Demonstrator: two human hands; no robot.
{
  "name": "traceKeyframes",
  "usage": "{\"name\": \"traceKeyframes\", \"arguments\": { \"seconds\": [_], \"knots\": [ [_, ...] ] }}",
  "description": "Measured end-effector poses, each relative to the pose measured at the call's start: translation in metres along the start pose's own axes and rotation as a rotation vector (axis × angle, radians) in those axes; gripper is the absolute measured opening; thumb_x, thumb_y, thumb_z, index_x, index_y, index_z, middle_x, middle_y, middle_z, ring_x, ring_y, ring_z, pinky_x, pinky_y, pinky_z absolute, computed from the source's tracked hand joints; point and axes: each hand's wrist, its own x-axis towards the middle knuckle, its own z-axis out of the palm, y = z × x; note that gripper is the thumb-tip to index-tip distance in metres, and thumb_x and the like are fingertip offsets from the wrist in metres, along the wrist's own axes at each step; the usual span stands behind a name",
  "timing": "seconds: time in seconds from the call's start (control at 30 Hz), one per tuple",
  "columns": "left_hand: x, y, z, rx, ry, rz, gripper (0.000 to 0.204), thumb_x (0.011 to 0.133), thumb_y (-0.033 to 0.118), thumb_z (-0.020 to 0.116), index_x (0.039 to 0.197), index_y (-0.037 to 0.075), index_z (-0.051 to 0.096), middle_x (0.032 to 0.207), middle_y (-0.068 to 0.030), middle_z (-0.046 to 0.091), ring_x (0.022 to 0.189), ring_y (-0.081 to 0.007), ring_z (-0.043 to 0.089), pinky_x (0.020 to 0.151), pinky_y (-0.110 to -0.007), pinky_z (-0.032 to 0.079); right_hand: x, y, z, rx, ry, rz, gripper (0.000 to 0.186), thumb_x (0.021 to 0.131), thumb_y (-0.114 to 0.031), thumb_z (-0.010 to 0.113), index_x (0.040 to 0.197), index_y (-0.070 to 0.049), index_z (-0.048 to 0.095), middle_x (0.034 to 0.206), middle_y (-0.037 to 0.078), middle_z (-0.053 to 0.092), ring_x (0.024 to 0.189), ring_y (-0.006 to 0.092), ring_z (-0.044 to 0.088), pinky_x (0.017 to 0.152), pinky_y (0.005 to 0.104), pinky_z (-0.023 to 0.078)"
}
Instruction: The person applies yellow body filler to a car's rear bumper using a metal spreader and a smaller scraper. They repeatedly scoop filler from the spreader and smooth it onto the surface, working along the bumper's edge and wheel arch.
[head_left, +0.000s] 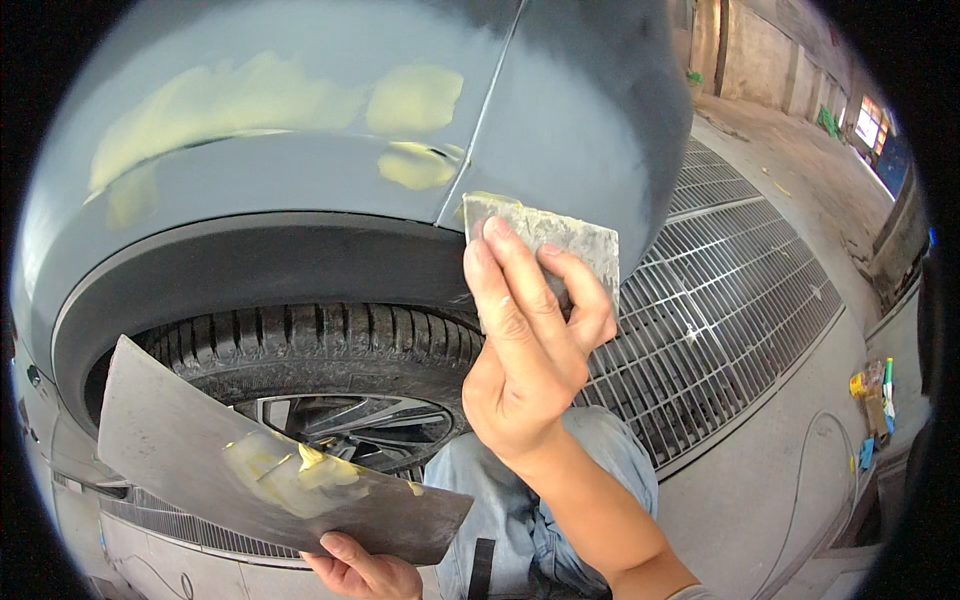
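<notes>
The right hand (530, 350) pinches a thin, flat, four-sided spreader (592, 243), its grey face crusted and its top edge smeared with yellow putty. It sits over the lower part of the matte grey car body (560, 130), just right of the panel seam; whether its edge touches is hard to tell. The left hand (365, 575) grips a curved, dark, smooth sheet (170, 410) by its near edge — thumb on top — with soft yellow putty (320, 468) heaped mid-sheet, in front of the grooved rubber tyre (320, 335).
</notes>
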Motion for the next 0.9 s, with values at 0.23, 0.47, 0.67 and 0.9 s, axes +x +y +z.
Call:
{"name": "traceKeyframes", "arguments": {
  "seconds": [0.23,0.47,0.67,0.9],
  "knots": [
    [-0.003,0.001,0.003,0.013,-0.007,-0.049,0.041,0.120,0.032,0.049,0.135,-0.004,0.058,0.132,-0.0144,0.067,0.116,-0.0184,0.062,0.102,-0.033,0.050,-0.005,-0.003,-0.005,0.012,-0.003,0.022,0.036,0.093,-0.005,0.066,0.124,-0.007,0.085,0.129,0.005,0.082,0.125,0.0267,0.060,0.108,0.0384,0.031],
    [-0.003,0.003,0.005,0.000,-0.003,-0.046,0.040,0.120,0.030,0.050,0.137,-0.005,0.057,0.134,-0.0150,0.067,0.118,-0.0195,0.062,0.104,-0.034,0.050,-0.001,0.001,0.006,0.004,0.041,0.007,0.040,0.093,-0.004,0.066,0.128,-0.007,0.083,0.135,0.006,0.080,0.124,0.0275,0.062,0.107,0.0384,0.032],
    [-0.005,0.001,0.005,0.014,-0.011,-0.037,0.040,0.120,0.031,0.050,0.137,-0.004,0.057,0.135,-0.0149,0.066,0.119,-0.0195,0.063,0.105,-0.034,0.050,-0.014,-0.003,0.000,0.028,-0.004,0.032,0.038,0.092,-0.005,0.066,0.127,-0.007,0.084,0.133,0.006,0.081,0.124,0.0270,0.062,0.106,0.0376,0.032],
    [-0.006,0.005,0.007,0.071,0.029,-0.053,0.039,0.120,0.031,0.050,0.135,-0.003,0.057,0.131,-0.0133,0.067,0.115,-0.0182,0.063,0.102,-0.033,0.051,0.003,0.000,-0.008,0.033,0.062,0.034,0.038,0.091,-0.005,0.067,0.125,-0.005,0.084,0.132,0.008,0.081,0.123,0.0269,0.063,0.107,0.0372,0.032]
  ]
}}
